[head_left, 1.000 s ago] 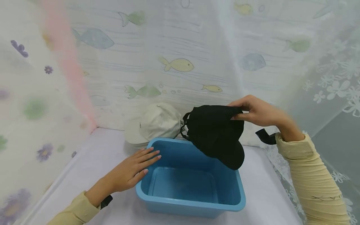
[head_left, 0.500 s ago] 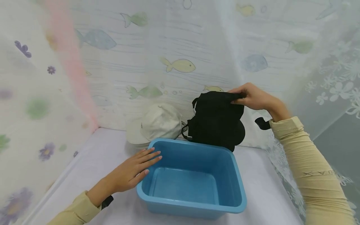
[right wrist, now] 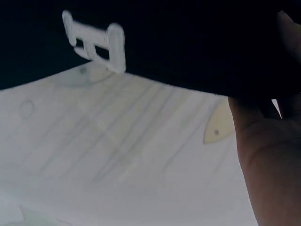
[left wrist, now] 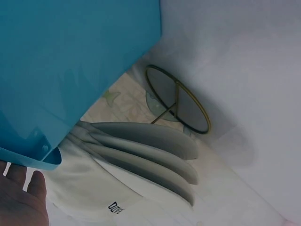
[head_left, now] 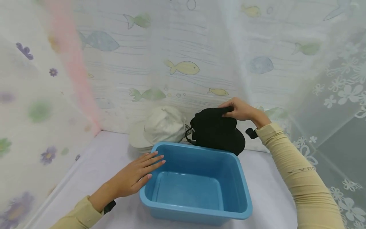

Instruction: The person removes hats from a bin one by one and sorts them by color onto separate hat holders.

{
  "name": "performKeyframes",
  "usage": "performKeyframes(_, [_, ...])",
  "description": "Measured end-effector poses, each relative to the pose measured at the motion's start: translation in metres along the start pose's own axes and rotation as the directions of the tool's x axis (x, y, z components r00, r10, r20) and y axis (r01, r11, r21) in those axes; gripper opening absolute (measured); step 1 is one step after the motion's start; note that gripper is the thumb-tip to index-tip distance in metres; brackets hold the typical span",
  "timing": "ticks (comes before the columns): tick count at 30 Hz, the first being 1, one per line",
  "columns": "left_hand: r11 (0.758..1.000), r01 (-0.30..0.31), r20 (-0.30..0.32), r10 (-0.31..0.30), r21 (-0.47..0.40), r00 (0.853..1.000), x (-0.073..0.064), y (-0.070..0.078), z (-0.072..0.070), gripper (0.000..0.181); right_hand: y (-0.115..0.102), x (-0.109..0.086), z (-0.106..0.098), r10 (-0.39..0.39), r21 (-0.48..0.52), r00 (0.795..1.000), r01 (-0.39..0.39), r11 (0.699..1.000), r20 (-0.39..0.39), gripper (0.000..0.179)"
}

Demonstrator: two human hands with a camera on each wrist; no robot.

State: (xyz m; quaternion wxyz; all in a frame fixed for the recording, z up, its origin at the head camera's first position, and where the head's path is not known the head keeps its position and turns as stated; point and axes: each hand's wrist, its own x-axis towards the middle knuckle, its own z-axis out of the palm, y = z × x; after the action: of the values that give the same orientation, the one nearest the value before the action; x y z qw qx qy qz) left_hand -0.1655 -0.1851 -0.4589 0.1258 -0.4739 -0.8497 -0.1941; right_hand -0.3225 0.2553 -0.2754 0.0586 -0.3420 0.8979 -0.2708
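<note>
My right hand [head_left: 240,109] pinches the upper edge of a black cap [head_left: 213,127] behind the blue plastic basin [head_left: 194,208]. The cap's brim points right and its strap lies on the left. In the right wrist view a white emblem [right wrist: 96,40] shows on the dark cloth. Whether another black cap lies beneath it I cannot tell. My left hand [head_left: 132,175] rests with straight fingers on the basin's left rim. Left of the black cap sits a stack of cream caps [head_left: 164,125], with several brims [left wrist: 155,155] layered in the left wrist view.
A brass-coloured ring base [left wrist: 178,99] on a thin rod pokes out by the cream caps. The basin stands on a white-covered surface [head_left: 112,146]. Behind hangs a pale curtain [head_left: 183,38] printed with fish; a flowered curtain [head_left: 25,111] hangs at left.
My right hand carried the black cap from over the basin's back edge up behind it, then lowered it and shifted it slightly left. The left hand stayed on the rim.
</note>
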Motion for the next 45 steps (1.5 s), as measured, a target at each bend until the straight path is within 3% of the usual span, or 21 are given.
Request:
performKeyframes(4, [1.000,0.006,0.004,-0.006,-0.007,1.000,0.000,0.000,0.000,0.054,0.003,0.005,0.011,0.020,-0.009,1.000,-0.020,1.000,0.022,0.040])
performKeyframes(11, [1.000,0.014,0.006,-0.014,-0.012,1.000,-0.001,-0.001,0.001,0.054,0.016,0.009,0.025,0.030,-0.054,0.999,-0.030,0.998,-0.012,0.050])
performKeyframes(16, [1.000,0.016,-0.001,-0.016,-0.018,1.000,-0.001,-0.001,0.002,0.054,0.027,0.006,0.034,0.043,0.006,0.999,-0.042,0.999,-0.025,0.051])
performKeyframes(23, [0.999,0.027,-0.001,-0.027,-0.030,1.000,0.000,0.001,0.000,0.054,0.038,0.000,0.041,0.189,0.004,0.981,-0.189,0.982,-0.035,0.066])
performKeyframes(35, [0.999,0.034,-0.003,-0.035,-0.035,0.999,0.001,0.002,0.000,0.053,0.044,-0.006,0.043,0.292,0.097,0.956,-0.294,0.951,0.035,0.084])
performKeyframes(45, [1.000,0.010,-0.015,-0.011,-0.026,1.000,0.001,-0.002,0.000,0.054,0.043,-0.015,0.043,0.202,0.210,0.972,-0.174,0.962,-0.121,0.074])
